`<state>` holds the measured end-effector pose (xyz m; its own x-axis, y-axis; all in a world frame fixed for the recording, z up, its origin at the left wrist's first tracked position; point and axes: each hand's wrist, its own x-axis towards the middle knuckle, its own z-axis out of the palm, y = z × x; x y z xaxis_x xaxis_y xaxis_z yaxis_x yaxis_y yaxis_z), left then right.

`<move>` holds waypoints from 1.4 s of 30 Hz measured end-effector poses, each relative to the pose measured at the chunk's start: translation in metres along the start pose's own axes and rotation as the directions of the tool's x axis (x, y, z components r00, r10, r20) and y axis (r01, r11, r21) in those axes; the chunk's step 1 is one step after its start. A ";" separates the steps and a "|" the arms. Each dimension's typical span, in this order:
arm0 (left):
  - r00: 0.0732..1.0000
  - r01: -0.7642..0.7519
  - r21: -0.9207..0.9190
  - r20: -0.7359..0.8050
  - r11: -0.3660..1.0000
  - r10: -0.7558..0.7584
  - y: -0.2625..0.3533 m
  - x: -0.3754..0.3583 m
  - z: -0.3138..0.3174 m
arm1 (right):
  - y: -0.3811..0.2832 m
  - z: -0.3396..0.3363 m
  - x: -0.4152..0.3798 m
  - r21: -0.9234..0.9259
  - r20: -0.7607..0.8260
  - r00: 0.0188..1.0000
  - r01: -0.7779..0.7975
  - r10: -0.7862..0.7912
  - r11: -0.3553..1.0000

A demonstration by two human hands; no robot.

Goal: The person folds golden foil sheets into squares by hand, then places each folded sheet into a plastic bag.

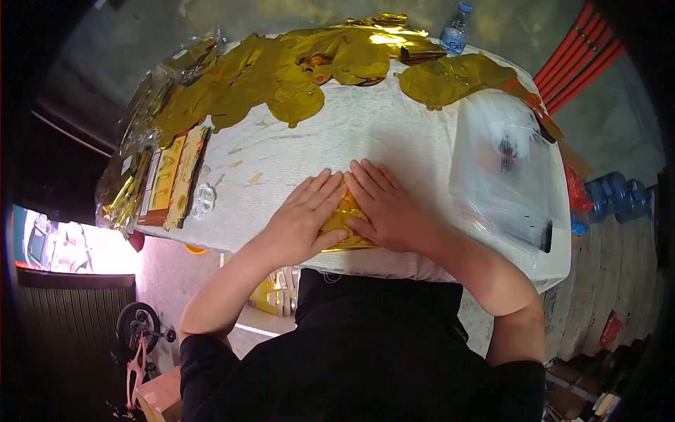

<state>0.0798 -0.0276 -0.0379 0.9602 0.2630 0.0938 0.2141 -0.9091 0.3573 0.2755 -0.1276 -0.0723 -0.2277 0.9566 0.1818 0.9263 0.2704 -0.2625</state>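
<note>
A piece of shiny gold foil (346, 215) lies near the table's front edge, mostly covered by my hands. My left hand (304, 216) presses flat on its left side, fingers stretched out. From the right, my right hand (383, 207) lies flat on it too, with the fingertips of both hands close together at the top. Neither hand grips anything. Gold foil balloons (295, 105), flat and overlapping, spread along the far edge of the white-covered table (394, 141).
On the right rests a stack of clear plastic bags (485, 176). A water bottle (455, 32) stands at the back. Printed cards (169, 179) and wrapped gold packets (123, 197) lie at the left edge, near a small clear plastic bundle (204, 200). A box (275, 299) sits below the table.
</note>
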 end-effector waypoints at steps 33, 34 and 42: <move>0.997 0.010 0.099 0.072 0.995 -0.017 0.000 -0.004 0.001 | 0.026 -0.039 0.001 0.325 -0.336 0.934 -0.006 0.121 0.946; 0.997 0.011 0.099 0.071 0.995 -0.018 0.000 -0.004 0.001 | 0.023 -0.039 0.003 0.301 -0.332 0.939 0.019 0.086 0.954; 0.999 -0.006 0.130 0.037 0.991 0.001 -0.001 -0.004 0.004 | -0.002 -0.003 0.010 0.101 -0.222 0.975 0.006 0.016 0.995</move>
<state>0.0761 -0.0289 -0.0421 0.9663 0.2502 0.0599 0.2303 -0.9449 0.2325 0.2723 -0.1187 -0.0666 -0.1403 0.9130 0.3830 0.8898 0.2859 -0.3557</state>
